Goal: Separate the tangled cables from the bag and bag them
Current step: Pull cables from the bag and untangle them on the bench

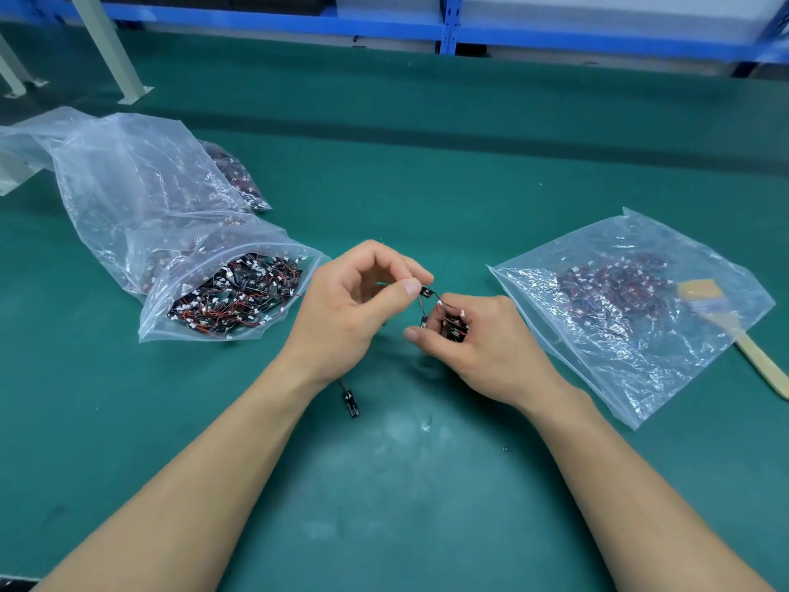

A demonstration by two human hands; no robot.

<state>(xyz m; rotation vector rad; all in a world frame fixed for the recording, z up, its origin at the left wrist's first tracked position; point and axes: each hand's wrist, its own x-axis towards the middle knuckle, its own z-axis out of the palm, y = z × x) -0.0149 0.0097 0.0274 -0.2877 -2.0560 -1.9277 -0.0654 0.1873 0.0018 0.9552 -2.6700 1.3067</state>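
Nearest, two bare forearms reach in over the green surface (384,506), and a single loose cable (351,401) with a black end lies on it just beside the left wrist. The left hand (354,305) pinches the black tip of a thin cable between thumb and forefinger, its other fingers loosely curled. The right hand (478,343), close beside it, grips a small bunch of cables (453,324), and the pinched wire runs into that bunch. Left of the hands an open bag (226,296) lies full of tangled red and black cables. To the right a flatter bag (632,309) holds more cables, with a wooden brush (734,335) at its far edge. Behind the open bag sits a large crumpled bag (128,177), and farther back a blue shelf frame (448,32).
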